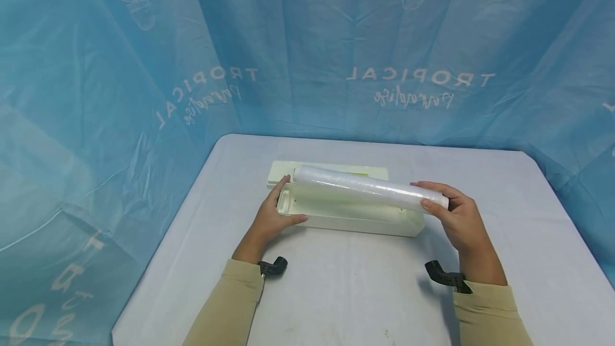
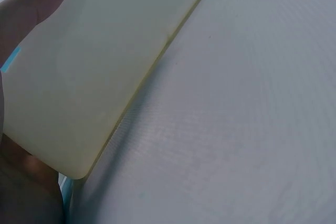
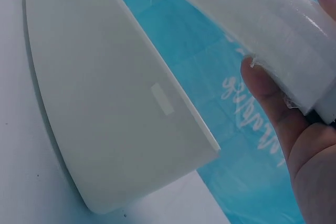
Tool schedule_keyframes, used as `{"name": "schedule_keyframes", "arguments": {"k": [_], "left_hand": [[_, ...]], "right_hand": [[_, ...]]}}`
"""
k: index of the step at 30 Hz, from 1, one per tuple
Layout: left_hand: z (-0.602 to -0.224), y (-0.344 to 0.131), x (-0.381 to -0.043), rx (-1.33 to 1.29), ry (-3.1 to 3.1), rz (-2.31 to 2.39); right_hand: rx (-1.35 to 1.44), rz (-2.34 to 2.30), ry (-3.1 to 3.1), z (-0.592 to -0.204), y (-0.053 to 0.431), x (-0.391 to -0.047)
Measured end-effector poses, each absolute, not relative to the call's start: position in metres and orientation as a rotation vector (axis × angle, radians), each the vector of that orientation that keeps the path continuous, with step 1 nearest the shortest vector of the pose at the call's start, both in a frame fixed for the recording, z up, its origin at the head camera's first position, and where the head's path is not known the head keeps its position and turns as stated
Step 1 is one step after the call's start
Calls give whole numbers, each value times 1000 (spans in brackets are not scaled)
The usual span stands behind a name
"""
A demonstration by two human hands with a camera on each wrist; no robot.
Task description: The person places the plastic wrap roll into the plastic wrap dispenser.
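A roll of cling film (image 1: 365, 186) slants over an open pale cling film dispenser (image 1: 355, 224), whose lid (image 1: 329, 166) is tipped back behind it. The right hand (image 1: 461, 220) grips the roll's right end, thumb in front and fingers behind. This end is raised above the dispenser in the right wrist view, where the wrap (image 3: 262, 19) shows shiny. At the dispenser's left end, the left hand (image 1: 271, 218) holds it, thumb along the front wall (image 2: 89, 77) and fingers reaching to the back, by the roll's left end.
A white cloth covers the table (image 1: 336, 287), with its far edge close behind the dispenser. Blue printed curtains (image 1: 307, 41) hang at the back and sides. Each wrist wears a black camera mount, the left one (image 1: 274, 266) just above the table.
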State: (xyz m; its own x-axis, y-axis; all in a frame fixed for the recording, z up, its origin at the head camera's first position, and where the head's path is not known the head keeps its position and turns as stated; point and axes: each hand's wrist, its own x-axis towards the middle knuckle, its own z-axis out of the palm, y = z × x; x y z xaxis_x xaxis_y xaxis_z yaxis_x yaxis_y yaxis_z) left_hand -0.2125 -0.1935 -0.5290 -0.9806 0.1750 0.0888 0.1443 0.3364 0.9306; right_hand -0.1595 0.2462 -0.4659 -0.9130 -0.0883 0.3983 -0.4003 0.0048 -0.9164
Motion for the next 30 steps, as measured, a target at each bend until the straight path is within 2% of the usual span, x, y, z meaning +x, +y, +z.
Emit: {"name": "schedule_keyframes", "arguments": {"k": [15,30], "left_hand": [[-528,-193,-211,290,2519,1797],[-528,-194,-212,283,2512,1799]], "right_hand": [[443,1975,-2211,-468,239,-159],[506,1968,-2263,-471,230,-161]]}}
